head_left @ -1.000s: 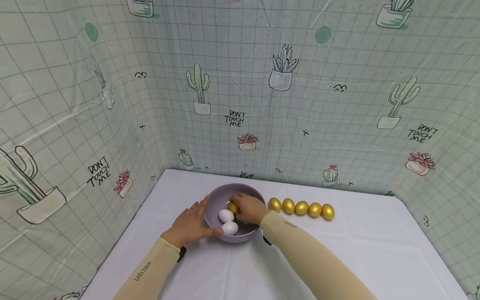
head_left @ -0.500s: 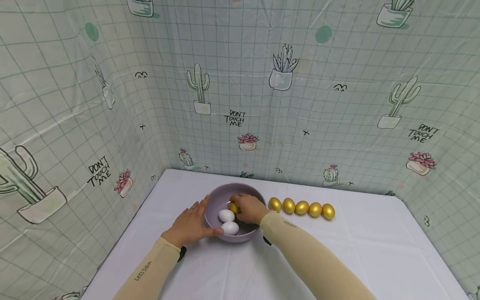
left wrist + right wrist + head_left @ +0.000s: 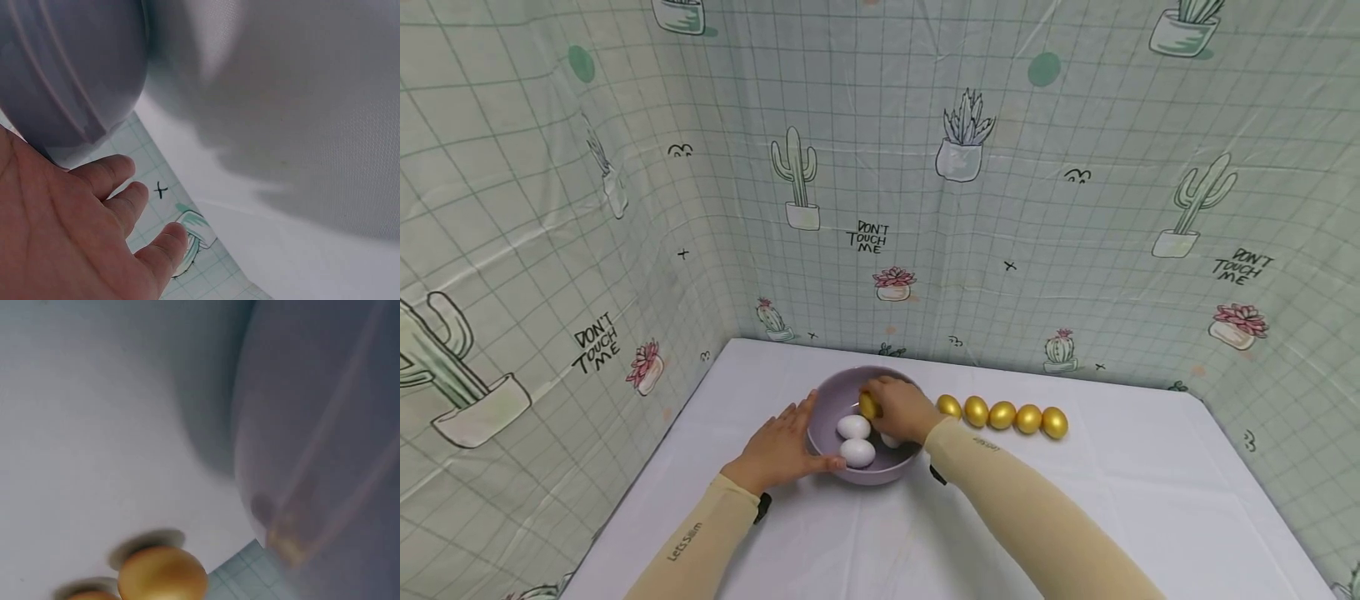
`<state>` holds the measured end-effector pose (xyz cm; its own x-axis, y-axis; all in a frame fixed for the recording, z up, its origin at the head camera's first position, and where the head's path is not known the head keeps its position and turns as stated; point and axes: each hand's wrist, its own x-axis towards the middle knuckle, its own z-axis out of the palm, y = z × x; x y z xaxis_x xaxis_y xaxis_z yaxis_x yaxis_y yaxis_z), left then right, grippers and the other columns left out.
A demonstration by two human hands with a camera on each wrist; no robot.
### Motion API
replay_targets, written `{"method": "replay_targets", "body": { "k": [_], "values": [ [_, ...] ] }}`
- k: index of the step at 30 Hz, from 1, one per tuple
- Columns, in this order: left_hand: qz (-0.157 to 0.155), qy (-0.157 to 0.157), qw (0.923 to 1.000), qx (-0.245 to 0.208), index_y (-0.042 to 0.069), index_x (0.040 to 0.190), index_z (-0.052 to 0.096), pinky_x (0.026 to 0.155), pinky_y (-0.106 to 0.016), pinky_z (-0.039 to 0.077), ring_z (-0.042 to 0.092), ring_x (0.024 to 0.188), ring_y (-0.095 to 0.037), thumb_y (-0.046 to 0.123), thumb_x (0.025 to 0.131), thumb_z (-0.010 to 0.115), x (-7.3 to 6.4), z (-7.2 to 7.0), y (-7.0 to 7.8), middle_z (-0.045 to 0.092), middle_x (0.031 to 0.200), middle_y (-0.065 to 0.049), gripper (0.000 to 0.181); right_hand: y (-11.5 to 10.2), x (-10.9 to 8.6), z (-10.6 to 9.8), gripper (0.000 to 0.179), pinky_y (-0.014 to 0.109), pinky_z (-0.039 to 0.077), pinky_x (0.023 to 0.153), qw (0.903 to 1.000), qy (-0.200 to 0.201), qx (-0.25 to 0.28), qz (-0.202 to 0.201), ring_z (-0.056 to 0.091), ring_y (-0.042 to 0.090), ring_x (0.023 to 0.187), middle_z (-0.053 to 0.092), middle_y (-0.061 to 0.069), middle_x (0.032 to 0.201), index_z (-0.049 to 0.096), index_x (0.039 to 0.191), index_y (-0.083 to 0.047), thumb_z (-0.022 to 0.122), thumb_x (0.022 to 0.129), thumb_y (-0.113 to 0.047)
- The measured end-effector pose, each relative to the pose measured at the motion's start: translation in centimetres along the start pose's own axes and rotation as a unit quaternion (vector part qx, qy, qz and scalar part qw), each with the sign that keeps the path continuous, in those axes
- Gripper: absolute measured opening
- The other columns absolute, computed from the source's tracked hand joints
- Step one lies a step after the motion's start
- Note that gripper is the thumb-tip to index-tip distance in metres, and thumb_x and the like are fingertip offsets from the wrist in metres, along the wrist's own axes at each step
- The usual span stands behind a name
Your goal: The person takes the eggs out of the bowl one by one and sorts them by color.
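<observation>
A mauve bowl [image 3: 822, 400] stands on the white table in the head view. My right hand [image 3: 904, 407] is over the inside of the bowl and pinches a golden egg [image 3: 870, 406] between fingers and thumb. Below it lie two white eggs, the upper white egg [image 3: 853, 427] and the lower white egg [image 3: 857, 453]. Part of another white egg [image 3: 891, 441] shows under my right hand. My left hand [image 3: 780, 448] rests against the bowl's left side, fingers extended and thumb along the near rim. In the left wrist view, spread fingers [image 3: 128, 203] appear beside the bowl's outer wall [image 3: 81, 62].
To the right of the bowl, several golden eggs [image 3: 1002, 415] lie in a row, the nearest one close to the rim. A golden egg [image 3: 162, 575] from that row shows in the right wrist view. Behind the table hangs a cactus-print cloth [image 3: 1000, 208].
My right hand has lifted a little with the golden egg, away from the white eggs. Another white egg has come into sight beneath it. My left hand has stayed at the bowl.
</observation>
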<state>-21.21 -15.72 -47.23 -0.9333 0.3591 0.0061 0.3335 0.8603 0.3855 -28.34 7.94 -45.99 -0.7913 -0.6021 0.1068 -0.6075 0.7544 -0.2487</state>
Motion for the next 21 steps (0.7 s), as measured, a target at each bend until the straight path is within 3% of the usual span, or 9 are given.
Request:
{"method": "replay_targets", "body": {
  "k": [11, 17, 21],
  "values": [
    [-0.003, -0.002, 1.0000, -0.005, 0.001, 0.159, 0.014, 0.111, -0.059, 0.028, 0.031, 0.142, -0.043, 0.076, 0.077, 0.066, -0.1, 0.0, 0.0, 0.030, 0.158, -0.022, 0.123, 0.2, -0.6, -3.2, 0.045, 0.035, 0.051, 0.083, 0.9992, 0.029, 0.028, -0.001, 0.059, 0.018, 0.092, 0.061, 0.004, 0.116, 0.060, 0.131, -0.011, 0.075, 0.090, -0.022],
    [0.003, 0.001, 1.0000, 0.001, 0.000, 0.159, 0.014, 0.111, -0.059, 0.028, 0.031, 0.142, -0.043, 0.076, 0.077, 0.066, -0.1, -0.1, 0.0, 0.030, 0.158, -0.021, 0.123, 1.3, -1.3, -4.7, 0.047, 0.034, 0.051, 0.085, 0.9976, 0.060, 0.032, -0.016, 0.061, 0.017, 0.097, 0.063, 0.003, 0.118, 0.061, 0.130, -0.012, 0.075, 0.085, -0.015],
    [0.003, 0.003, 1.0000, -0.002, 0.000, 0.159, 0.015, 0.110, -0.060, 0.028, 0.031, 0.142, -0.043, 0.077, 0.076, 0.066, -0.1, 0.0, 0.0, 0.030, 0.158, -0.021, 0.123, 2.1, -2.2, -5.9, 0.052, 0.036, 0.051, 0.088, 0.9973, 0.058, 0.044, -0.014, 0.061, 0.020, 0.100, 0.062, 0.004, 0.125, 0.059, 0.133, -0.011, 0.076, 0.084, -0.014]
  ]
}}
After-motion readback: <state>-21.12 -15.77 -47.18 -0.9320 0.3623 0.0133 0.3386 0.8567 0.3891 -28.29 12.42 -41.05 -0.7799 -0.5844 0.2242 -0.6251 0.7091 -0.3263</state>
